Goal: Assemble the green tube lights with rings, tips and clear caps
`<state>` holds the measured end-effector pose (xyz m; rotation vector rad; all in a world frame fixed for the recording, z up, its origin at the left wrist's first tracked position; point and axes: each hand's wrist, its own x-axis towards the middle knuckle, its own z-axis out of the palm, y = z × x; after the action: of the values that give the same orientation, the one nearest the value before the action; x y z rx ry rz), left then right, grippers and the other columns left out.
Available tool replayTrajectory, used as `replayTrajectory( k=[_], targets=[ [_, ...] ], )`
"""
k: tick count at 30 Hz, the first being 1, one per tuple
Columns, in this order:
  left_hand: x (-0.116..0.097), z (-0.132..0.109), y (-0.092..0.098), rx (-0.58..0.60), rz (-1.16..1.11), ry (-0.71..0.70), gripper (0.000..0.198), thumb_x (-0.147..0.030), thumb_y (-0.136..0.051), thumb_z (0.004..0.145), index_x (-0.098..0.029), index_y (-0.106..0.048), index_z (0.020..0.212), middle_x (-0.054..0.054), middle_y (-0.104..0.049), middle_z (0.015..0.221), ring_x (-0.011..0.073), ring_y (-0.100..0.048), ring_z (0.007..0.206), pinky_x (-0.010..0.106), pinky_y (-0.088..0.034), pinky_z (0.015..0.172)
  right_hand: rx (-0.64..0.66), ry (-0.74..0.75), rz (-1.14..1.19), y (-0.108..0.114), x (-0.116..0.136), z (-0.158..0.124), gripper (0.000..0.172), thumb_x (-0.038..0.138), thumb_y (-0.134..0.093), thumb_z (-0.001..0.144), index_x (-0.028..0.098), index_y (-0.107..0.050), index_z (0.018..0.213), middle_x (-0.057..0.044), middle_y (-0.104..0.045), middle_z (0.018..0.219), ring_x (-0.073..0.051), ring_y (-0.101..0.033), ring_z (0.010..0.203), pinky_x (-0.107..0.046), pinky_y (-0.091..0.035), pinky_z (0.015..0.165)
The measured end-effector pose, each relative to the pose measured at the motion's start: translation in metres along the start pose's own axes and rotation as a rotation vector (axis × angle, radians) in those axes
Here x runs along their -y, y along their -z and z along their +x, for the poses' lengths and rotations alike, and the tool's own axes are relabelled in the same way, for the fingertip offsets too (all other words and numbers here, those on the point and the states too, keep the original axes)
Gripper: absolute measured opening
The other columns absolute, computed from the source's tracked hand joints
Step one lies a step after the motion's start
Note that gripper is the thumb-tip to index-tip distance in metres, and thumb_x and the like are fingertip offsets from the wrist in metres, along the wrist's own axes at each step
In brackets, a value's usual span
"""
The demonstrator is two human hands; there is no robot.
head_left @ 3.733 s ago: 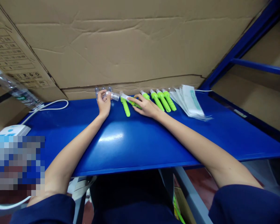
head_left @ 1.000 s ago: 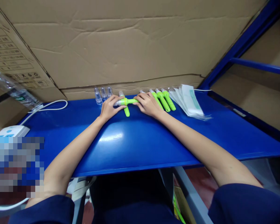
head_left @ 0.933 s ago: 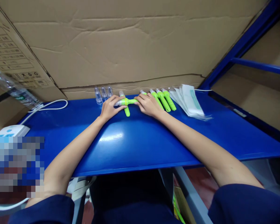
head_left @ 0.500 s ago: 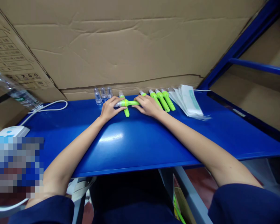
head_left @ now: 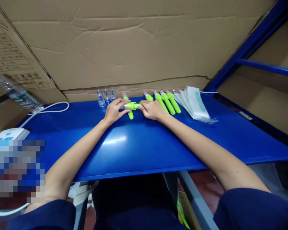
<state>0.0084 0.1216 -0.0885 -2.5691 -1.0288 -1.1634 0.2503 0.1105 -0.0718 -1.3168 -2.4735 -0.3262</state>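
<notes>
My left hand (head_left: 116, 111) pinches the clear end of a lime-green torch-like stick (head_left: 133, 106), which lies level between both hands. On the green end, the fingers of my right hand (head_left: 152, 110) are closed. A yellow-green loop shows around the stick's middle. Behind and beneath it, a second green stick (head_left: 131, 115) points toward me. Left of my hands stand several clear plastic caps (head_left: 100, 99). Beyond my right hand lie more green sticks with clear tips (head_left: 168, 103), partly hidden by that hand.
White printed plastic pouches (head_left: 196, 103) are fanned out at the right of the blue tabletop (head_left: 144, 143). Cardboard (head_left: 124, 48) walls off the back. A power strip (head_left: 13, 134), white cable (head_left: 55, 110) and tilted plastic bottle (head_left: 19, 95) are at the left.
The held stick has shifted slightly right, and its loop now stands out from its middle. My right fingers have curled further around the green end.
</notes>
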Motion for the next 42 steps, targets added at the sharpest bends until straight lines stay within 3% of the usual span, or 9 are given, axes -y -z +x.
replayTrajectory(
  k=[7, 13, 20, 23, 25, 30, 36, 42],
  targets=[
    [0.0, -0.001, 0.0, 0.036, 0.029, -0.064, 0.046, -0.051, -0.065, 0.091, -0.022, -0.068, 0.126, 0.011, -0.071, 0.111, 0.0231, -0.068, 0.101, 0.036, -0.055, 0.09, 0.155, -0.077, 0.047, 0.009, 0.004, 0.002, 0.043, 0.033, -0.031, 0.108, 0.016, -0.07, 0.101, -0.012, -0.074, 0.095, -0.028, -0.069, 0.086, -0.034, -0.036, 0.066],
    [-0.002, -0.001, 0.001, 0.016, 0.051, -0.023, 0.046, -0.051, -0.067, 0.09, -0.022, -0.068, 0.126, 0.009, -0.071, 0.109, 0.0219, -0.069, 0.099, 0.033, -0.055, 0.087, 0.086, -0.047, 0.055, 0.004, 0.002, 0.001, 0.043, 0.045, -0.038, 0.108, 0.015, -0.066, 0.117, -0.012, -0.074, 0.108, -0.029, -0.069, 0.095, -0.034, -0.04, 0.07],
    [-0.002, -0.001, 0.002, 0.011, 0.037, 0.036, 0.046, -0.05, -0.068, 0.089, -0.022, -0.068, 0.125, 0.009, -0.071, 0.112, 0.0217, -0.069, 0.103, 0.033, -0.054, 0.091, 0.031, 0.042, 0.112, 0.001, -0.003, 0.001, 0.039, 0.038, -0.035, 0.107, 0.014, -0.064, 0.118, -0.012, -0.07, 0.12, -0.028, -0.067, 0.104, -0.035, -0.044, 0.079],
    [0.0, -0.001, 0.002, -0.006, 0.039, 0.052, 0.044, -0.049, -0.067, 0.09, -0.023, -0.068, 0.125, 0.008, -0.071, 0.11, 0.021, -0.068, 0.103, 0.032, -0.054, 0.09, -0.042, 0.09, 0.162, -0.003, -0.006, 0.001, 0.043, 0.043, -0.049, 0.101, 0.013, -0.055, 0.13, -0.014, -0.065, 0.129, -0.03, -0.064, 0.11, -0.037, -0.046, 0.085],
    [0.0, -0.001, 0.002, -0.007, 0.038, 0.058, 0.043, -0.05, -0.067, 0.09, -0.024, -0.068, 0.124, 0.007, -0.07, 0.11, 0.021, -0.068, 0.102, 0.032, -0.054, 0.09, -0.072, 0.107, 0.171, -0.006, -0.008, 0.001, 0.046, 0.043, -0.058, 0.095, 0.012, -0.052, 0.129, -0.016, -0.064, 0.126, -0.031, -0.064, 0.105, -0.037, -0.047, 0.083],
    [0.0, -0.001, 0.002, 0.005, 0.017, 0.056, 0.045, -0.049, -0.068, 0.089, -0.023, -0.068, 0.125, 0.008, -0.07, 0.111, 0.0218, -0.068, 0.104, 0.034, -0.054, 0.091, -0.13, 0.143, 0.143, -0.01, -0.01, 0.002, 0.021, 0.029, -0.047, 0.098, 0.015, -0.057, 0.11, -0.014, -0.066, 0.106, -0.029, -0.062, 0.091, -0.036, -0.046, 0.077],
    [0.002, -0.001, 0.001, -0.036, 0.015, 0.006, 0.045, -0.047, -0.069, 0.089, -0.022, -0.068, 0.127, 0.008, -0.07, 0.109, 0.0209, -0.068, 0.101, 0.032, -0.054, 0.09, -0.224, 0.187, 0.056, -0.007, -0.01, 0.002, 0.033, 0.033, -0.043, 0.102, 0.011, -0.063, 0.116, -0.018, -0.065, 0.112, -0.032, -0.06, 0.102, -0.042, -0.042, 0.088],
    [0.005, -0.002, 0.0, -0.014, 0.029, 0.001, 0.046, -0.049, -0.067, 0.09, -0.023, -0.068, 0.127, 0.008, -0.07, 0.111, 0.0216, -0.067, 0.102, 0.033, -0.054, 0.091, -0.138, 0.182, 0.026, -0.005, -0.007, 0.003, 0.037, 0.032, -0.041, 0.102, 0.009, -0.066, 0.116, -0.018, -0.068, 0.106, -0.031, -0.06, 0.099, -0.042, -0.037, 0.088]
  ],
)
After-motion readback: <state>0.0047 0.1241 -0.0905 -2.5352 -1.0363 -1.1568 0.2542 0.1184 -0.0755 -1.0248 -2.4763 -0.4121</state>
